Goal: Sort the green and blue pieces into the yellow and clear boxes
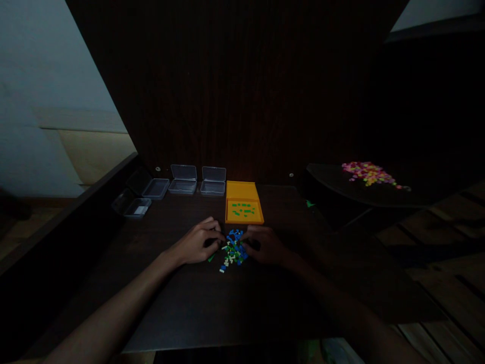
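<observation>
A small pile of blue, green and cream toy building bricks (pixel 235 247) lies on the dark wooden table. At the pile's left edge, my left hand (pixel 200 241) has curled fingers, with thumb and forefinger drawn together at the bricks. My right hand (pixel 265 244) is bent the same way at the right edge, its fingertips touching the pile. Whatever either hand pinches is too small and dark to make out. Just beyond the pile stands an open yellow box (pixel 227 218) holding several green bricks (pixel 247 211) spread over its floor.
Several open clear plastic cases (pixel 183 187) line the back left of the table. At the right, a dark curved shelf (pixel 322 174) bears a heap of pink, yellow and purple pieces (pixel 369 173). A dark upright panel (pixel 242 101) rises behind the table; a low side board (pixel 76 212) edges the left.
</observation>
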### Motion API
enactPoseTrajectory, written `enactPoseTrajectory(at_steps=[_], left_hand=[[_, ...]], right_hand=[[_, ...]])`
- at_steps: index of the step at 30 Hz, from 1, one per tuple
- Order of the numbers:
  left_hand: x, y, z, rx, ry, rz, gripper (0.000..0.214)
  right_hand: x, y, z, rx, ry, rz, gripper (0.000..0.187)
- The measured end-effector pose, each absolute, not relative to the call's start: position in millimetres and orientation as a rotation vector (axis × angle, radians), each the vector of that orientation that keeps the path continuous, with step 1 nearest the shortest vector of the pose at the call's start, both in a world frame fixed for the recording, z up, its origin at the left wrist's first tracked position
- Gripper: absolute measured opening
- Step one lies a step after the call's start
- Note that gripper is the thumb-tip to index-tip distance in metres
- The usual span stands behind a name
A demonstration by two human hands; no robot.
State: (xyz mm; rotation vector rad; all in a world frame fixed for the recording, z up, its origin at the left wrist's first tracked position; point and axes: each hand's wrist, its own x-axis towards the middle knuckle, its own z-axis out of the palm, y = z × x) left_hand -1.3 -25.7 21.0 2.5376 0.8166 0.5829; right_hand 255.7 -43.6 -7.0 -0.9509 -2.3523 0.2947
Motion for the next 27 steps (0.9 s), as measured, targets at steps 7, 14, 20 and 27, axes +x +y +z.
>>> enactPoseTrajectory(at_steps=[7, 14, 20, 27], left_hand=[[1, -24, 18, 2.493, 0.834, 0.617, 0.018], [3, -22, 16, 2.477, 0.854, 0.619, 0.016], [5, -21, 17, 2.48, 0.859, 0.619, 0.016], [8, -19, 17, 2.498, 0.872, 0.624, 0.016]], right_hand=[[255, -44, -7, -0.948, -2.32, 0.339, 0.01], [257, -38, -3, -0.97, -2.174, 0.347, 0.014], [281, -13, 6, -1.262, -1.879, 0.234, 0.019], [296, 5, 12, -1.474, -2.051, 0.182, 0.015]])
